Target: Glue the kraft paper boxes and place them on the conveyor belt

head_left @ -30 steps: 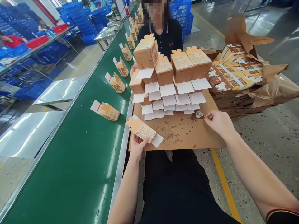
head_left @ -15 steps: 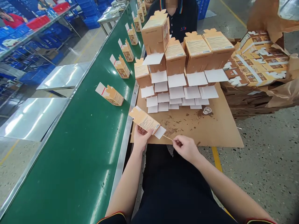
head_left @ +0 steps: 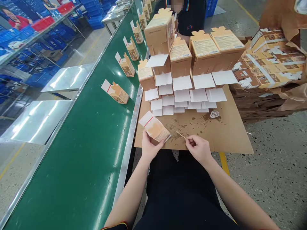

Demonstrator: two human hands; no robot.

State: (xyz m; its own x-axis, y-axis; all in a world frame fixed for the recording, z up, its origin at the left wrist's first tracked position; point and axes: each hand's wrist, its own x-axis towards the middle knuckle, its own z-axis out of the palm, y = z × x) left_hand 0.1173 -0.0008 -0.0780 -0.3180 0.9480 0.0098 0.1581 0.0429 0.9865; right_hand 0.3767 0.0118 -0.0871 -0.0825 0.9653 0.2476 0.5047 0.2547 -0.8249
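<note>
My left hand (head_left: 150, 146) grips a small tan carton (head_left: 157, 129) by its lower side, tilted over the cardboard sheet. The carton's white flap with a red stripe points up and left. In my right hand (head_left: 198, 147), thumb and fingers pinch a thin stick (head_left: 180, 134), its pale tip pointing left. The tip is apart from the carton. Beyond my hands a stack of tan cartons (head_left: 203, 51) stands with white flaps (head_left: 182, 83) hanging toward me. A small clear round dish (head_left: 214, 114) sits on the stained cardboard sheet (head_left: 230, 137), right of the flaps.
A green conveyor belt (head_left: 79, 159) runs along my left, carrying a row of cartons (head_left: 119, 93). A person in a dark shirt (head_left: 192, 19) is behind the stack. To the right, brown paper surrounds packed flat cartons (head_left: 268, 68). Metal tables (head_left: 35, 119) stand beyond the belt.
The stick has drawn away from the carton's white end as my right hand moved right. The carton in my left hand has turned, now showing its red-striped flap. Belt cartons shifted slightly up in view.
</note>
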